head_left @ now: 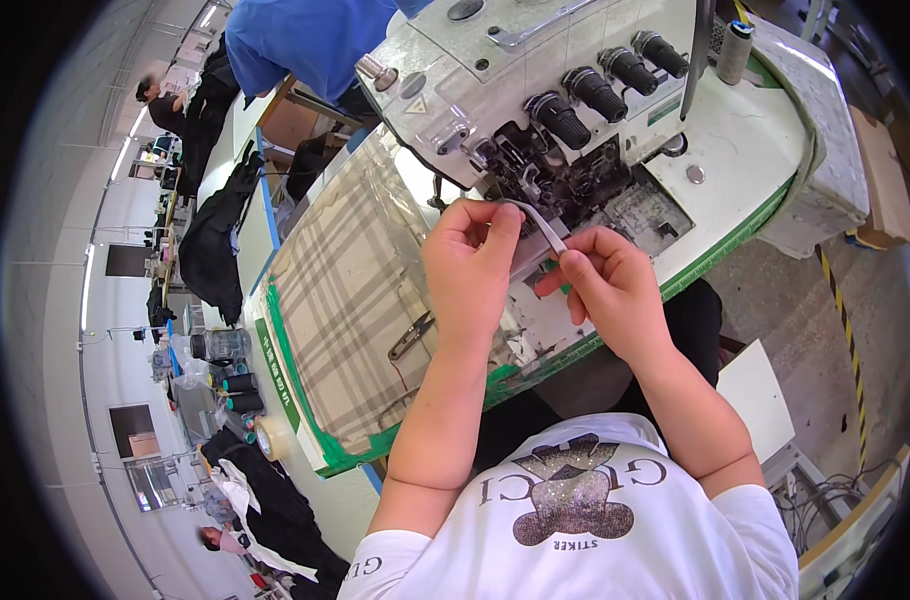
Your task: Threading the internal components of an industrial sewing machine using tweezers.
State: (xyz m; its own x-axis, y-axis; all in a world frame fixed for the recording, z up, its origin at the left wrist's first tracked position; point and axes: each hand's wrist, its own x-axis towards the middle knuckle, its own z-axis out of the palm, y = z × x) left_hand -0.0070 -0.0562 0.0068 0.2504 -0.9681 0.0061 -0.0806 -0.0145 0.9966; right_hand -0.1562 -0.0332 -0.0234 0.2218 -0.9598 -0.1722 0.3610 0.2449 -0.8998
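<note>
My right hand (615, 285) is closed around a pair of slim, pale metal tweezers (545, 230), gripping them between thumb and fingers. Their bent tip reaches the fingertips of my left hand (470, 260). Thumb and forefinger of that left hand are pinched together; what lies between them is too small to make out. Both hands are just in front of an overlock sewing machine (435, 90). Its front cover is open, baring the dark looper parts (535, 165). Dark thread snips (412, 337) lie on the table left of my left forearm.
A plaid-covered, green-taped worktop (325, 290) extends to the left. Black tension dials (595, 95) line the machine, and a grey thread cone (735, 52) stands behind at right. A tape roll (272, 438) sits at the table's left edge. A person in blue (305, 45) is beyond the machine.
</note>
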